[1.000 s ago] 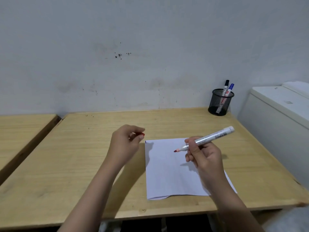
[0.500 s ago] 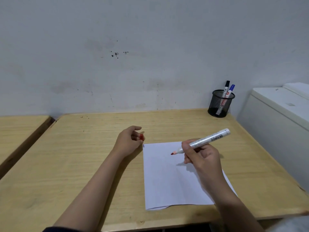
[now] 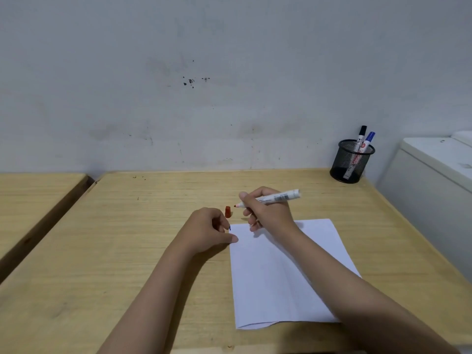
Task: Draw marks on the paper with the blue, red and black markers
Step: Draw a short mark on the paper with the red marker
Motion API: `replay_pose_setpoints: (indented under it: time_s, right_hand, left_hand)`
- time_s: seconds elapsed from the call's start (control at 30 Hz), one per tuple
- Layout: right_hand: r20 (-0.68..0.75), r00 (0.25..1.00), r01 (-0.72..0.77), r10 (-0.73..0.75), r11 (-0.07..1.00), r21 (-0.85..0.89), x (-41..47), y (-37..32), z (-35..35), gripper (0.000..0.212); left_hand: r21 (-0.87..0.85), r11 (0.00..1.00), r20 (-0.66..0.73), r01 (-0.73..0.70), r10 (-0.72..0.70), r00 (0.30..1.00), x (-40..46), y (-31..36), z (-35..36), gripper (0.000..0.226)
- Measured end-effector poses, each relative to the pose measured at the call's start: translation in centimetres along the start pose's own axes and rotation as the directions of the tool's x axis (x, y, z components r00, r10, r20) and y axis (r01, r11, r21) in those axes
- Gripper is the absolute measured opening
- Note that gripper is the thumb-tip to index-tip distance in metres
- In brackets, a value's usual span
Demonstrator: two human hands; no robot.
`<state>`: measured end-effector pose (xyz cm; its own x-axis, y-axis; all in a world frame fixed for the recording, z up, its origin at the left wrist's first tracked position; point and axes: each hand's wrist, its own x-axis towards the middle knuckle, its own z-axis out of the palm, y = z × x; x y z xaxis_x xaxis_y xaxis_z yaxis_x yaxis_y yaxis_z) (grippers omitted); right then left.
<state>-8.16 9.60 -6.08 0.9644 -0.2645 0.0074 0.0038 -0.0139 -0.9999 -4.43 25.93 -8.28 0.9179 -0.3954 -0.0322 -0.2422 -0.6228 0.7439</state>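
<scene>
A white sheet of paper (image 3: 275,274) lies on the wooden desk (image 3: 127,251). My right hand (image 3: 268,213) grips an uncapped red marker (image 3: 275,198), its red tip pointing left, above the paper's far left corner. The red cap (image 3: 227,212) stands on the desk just left of that tip. My left hand (image 3: 207,231) rests on the desk beside the paper's top-left corner, thumb touching the paper's edge, fingers curled and holding nothing. A small blue mark (image 3: 230,227) shows at that corner. The black marker (image 3: 360,137) and blue marker (image 3: 367,141) stand in a black mesh cup (image 3: 350,162).
The mesh cup stands at the desk's back right corner against the wall. A white cabinet (image 3: 434,180) stands to the right of the desk. A second wooden desk (image 3: 33,198) adjoins on the left with a gap between.
My left hand has let go of the red cap, which now stands on the desk. My right hand moved the marker up and left, toward the paper's top-left corner.
</scene>
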Motion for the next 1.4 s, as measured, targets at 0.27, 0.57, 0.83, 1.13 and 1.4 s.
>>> replay_pose_setpoints:
  time_s: [0.27,0.57,0.83,1.13,1.4]
  right_hand:
    - [-0.136,0.991,-0.013,-0.006,0.991,-0.136,0.9,3.6,1.5,0.032]
    - [-0.064,0.995,0.066,-0.083,0.972,-0.227,0.6,3.8,1.5,0.036]
    - [-0.058,0.994,0.078,-0.097,0.961,-0.266,1.0,4.3,1.5,0.035]
    - [-0.031,0.997,0.06,-0.072,0.956,-0.287,1.2,4.3,1.4,0.025]
    - [-0.151,0.988,0.027,-0.035,0.998,-0.052,1.1,3.8,1.2,0.028]
  left_hand:
    - [0.045,0.999,0.014,-0.023,0.023,1.0,0.0,0.2,-0.3,0.024]
    - [0.064,0.998,0.032,-0.01,0.008,0.999,0.1,0.1,-0.5,0.014]
    - [0.097,0.995,0.043,-0.018,0.014,0.999,0.2,0.3,-0.6,0.013]
    - [0.089,0.996,0.043,-0.012,0.008,0.999,0.2,0.3,-0.6,0.012]
    - [0.091,0.995,0.061,-0.037,0.032,0.998,0.4,0.2,-0.8,0.013]
